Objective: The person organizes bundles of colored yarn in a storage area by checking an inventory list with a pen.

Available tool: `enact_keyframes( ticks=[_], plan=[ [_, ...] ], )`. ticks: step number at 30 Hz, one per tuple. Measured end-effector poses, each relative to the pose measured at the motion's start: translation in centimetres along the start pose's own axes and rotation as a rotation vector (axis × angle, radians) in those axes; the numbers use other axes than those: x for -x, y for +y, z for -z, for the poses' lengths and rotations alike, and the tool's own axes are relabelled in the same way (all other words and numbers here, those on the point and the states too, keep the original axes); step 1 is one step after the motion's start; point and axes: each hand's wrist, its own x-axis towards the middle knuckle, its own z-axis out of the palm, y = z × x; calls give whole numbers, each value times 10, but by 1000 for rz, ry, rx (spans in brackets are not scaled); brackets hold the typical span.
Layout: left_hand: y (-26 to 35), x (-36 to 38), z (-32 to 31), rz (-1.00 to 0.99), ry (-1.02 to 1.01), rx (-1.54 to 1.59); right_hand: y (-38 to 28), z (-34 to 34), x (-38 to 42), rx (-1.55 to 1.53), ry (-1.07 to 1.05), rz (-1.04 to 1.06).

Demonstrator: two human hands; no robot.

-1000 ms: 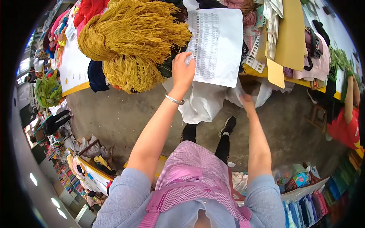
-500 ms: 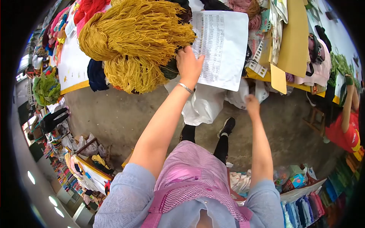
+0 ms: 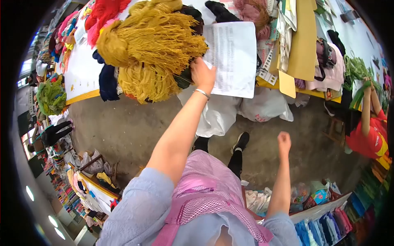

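My left hand is at the table's front edge, its fingers curled at the lower left edge of a printed paper sheet and against the yarn beside it. Large mustard-yellow yarn skeins lie just left of that hand, with dark green yarn partly under them. What the fingertips grip is hidden. My right hand hangs over the floor, away from the table, with its fingers curled together and nothing visible in them.
White plastic bags hang below the table edge. Brown cardboard and a dark bag lie to the right. A co-worker in a red shirt handles green strands at far right. Navy yarn hangs at left.
My right hand has moved down and away from the table edge. My left hand stays by the sheet and yarn. The paper now looks slightly creased, and the view has shifted slightly.
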Motion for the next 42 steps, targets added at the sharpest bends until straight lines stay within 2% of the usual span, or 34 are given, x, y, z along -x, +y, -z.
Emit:
enact_keyframes(
  ticks=[3, 5, 7, 9, 10, 11, 12, 13, 14, 15, 17, 19, 20, 21, 23, 25, 27, 28, 34, 42],
  plan=[
    [-1, 0, 6, 206, -149, 187, 15, 1, 76, 192, -261, -58],
    [-2, 7, 27, 208, -235, 316, 8, 1, 119, 239, -383, -89],
    [-3, 13, 45, 218, -338, 233, 14, -5, 145, 247, -520, -78],
    [-24, 27, 57, 143, -349, 515, -1, -9, 169, 209, -595, -85],
    [-33, 37, 57, 113, -280, 690, -27, -14, 171, 127, -561, -62],
    [-39, 43, 70, 88, -327, 675, -63, -18, 168, 48, -523, -39],
    [-44, 52, 91, 102, -395, 763, -107, -20, 162, -53, -500, -108],
    [-48, 62, 113, 128, -495, 852, -122, -35, 156, -261, -452, -60],
    [-56, 68, 129, 216, -659, 994, -159, -38, 146, -355, -496, -259],
    [-62, 75, 146, 259, -743, 1113, -184, -47, 141, -632, -469, -368],
    [-67, 87, 189, 285, -855, 1243, -251, -47, 131, -883, -530, -445],
    [-73, 98, 228, 291, -869, 1277, -294, -47, 133, -1015, -619, -349],
    [-79, 99, 240, 291, -868, 1320, -308, -48, 134, -1099, -618, -369],
    [-87, 99, 246, 272, -884, 1303, -321, -47, 140, -1101, -614, -372],
    [-95, 108, 273, 270, -883, 1350, -341, -46, 154, -1091, -564, -212],
    [-104, 116, 293, 254, -871, 1412, -355, -48, 166, -1023, -512, -257],
    [-114, 121, 308, 245, -892, 1427, -377, -42, 186, -910, -417, -146],
    [-116, 122, 315, 234, -913, 1437, -384, -39, 193, -940, -394, -155],
    [-129, 140, 355, 229, -913, 1506, -409, -20, 225, -859, -412, -37],
    [-129, 185, 392, 203, -717, 1548, -421, 2, 252, -815, -510, 102]
  ],
)
